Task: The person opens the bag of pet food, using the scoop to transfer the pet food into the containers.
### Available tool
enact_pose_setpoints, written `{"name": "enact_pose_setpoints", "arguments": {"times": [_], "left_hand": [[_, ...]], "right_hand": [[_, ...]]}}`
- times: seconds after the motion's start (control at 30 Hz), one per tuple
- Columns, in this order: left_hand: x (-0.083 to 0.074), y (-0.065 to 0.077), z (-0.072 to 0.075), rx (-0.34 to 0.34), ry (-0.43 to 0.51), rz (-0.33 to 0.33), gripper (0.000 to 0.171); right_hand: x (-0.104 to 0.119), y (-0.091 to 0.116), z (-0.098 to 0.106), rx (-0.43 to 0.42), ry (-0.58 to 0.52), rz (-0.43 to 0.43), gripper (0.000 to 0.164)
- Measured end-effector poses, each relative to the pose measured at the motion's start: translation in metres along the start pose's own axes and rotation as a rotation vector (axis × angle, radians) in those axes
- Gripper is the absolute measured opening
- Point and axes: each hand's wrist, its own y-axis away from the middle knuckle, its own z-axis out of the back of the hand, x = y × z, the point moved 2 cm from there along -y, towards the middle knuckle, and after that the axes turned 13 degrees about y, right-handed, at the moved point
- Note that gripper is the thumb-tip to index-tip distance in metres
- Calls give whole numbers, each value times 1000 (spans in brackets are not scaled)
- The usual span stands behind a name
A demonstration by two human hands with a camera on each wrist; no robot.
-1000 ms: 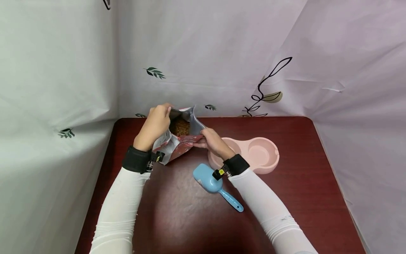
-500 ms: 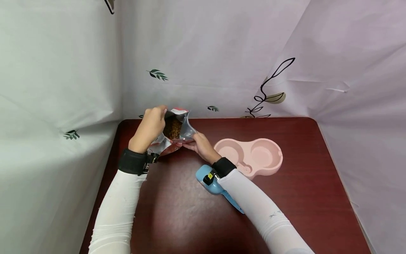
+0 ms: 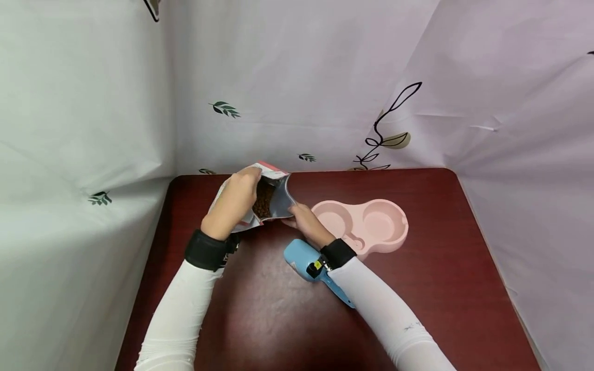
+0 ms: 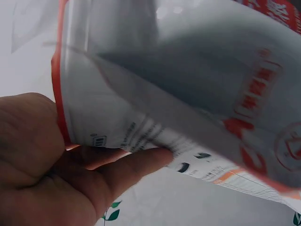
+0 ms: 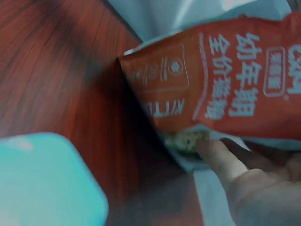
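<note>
An opened cat food bag (image 3: 281, 200), red and white outside and silver inside, stands at the back left of the table. Brown kibble (image 3: 263, 199) shows through its wide mouth. My left hand (image 3: 234, 201) grips the bag's left rim; in the left wrist view its thumb and fingers are around the edge. My right hand (image 3: 310, 224) pinches the mouth's right front corner, fingers under it. The right wrist view shows a fingertip (image 5: 211, 150) against the bag below the red printed panel (image 5: 225, 84). A blue scoop (image 3: 301, 256) lies beneath my right wrist, its handle partly hidden.
To the right of my right hand sits a pink double bowl (image 3: 366, 214), its left edge close by the hand. Dark red tabletop (image 3: 431, 288) stretches in front and to the right. Pale fabric (image 3: 297, 87) with leaf prints hangs behind and beside the table.
The bag went left, then came back right, both hands still holding it. Its mouth now tilts more to the right, and the red front panel has dropped out of the head view.
</note>
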Motion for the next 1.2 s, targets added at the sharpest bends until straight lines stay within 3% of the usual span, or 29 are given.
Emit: {"name": "enact_pose_setpoints", "arguments": {"times": [0.17,0.37,0.57,0.87,1.03,1.2], "left_hand": [[-10,7,-11,-14,-12,-35,21],[-12,8,-18,-5,-3,-10,29],[-15,7,-22,-35,17,2,27],[-11,8,-16,-60,40,22,27],[-8,10,-13,-62,65,50,31],[-5,11,-13,-58,76,65,32]], "right_hand": [[-15,13,9,64,-54,-10,40],[-18,17,11,109,3,49,51],[-14,15,9,103,71,57,47],[-20,20,17,160,-53,43,47],[-27,22,21,136,-43,9,46],[-29,23,22,124,-7,6,31]]}}
